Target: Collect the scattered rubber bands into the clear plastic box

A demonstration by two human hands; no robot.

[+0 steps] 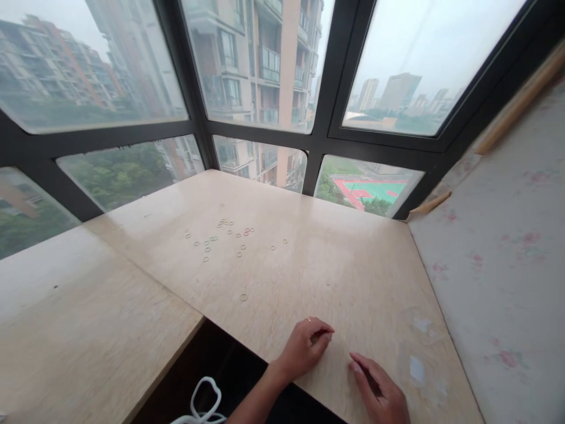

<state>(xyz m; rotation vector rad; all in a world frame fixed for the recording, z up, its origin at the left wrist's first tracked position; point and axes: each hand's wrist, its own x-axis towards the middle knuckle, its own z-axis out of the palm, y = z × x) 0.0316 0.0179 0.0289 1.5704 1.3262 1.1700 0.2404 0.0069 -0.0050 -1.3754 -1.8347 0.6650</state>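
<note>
My left hand (304,347) rests on the near edge of the light wooden desk (344,271), fingers curled in a pinch around something too small to name. A small ring sits on one of its fingers. My right hand (379,388) lies on the desk just to the right, fingers loosely curled, thumb tip on the surface, with nothing seen in it. Several small rubber bands (220,235) lie scattered near the far middle of the desk, well beyond both hands. One single band (243,297) lies apart, closer to my left hand.
A second wooden surface (83,335) adjoins on the left, with a dark gap below it. A white cord (205,403) hangs in that gap. Large dark-framed windows (318,123) stand behind the desk. A floral-papered wall (503,253) borders the right side.
</note>
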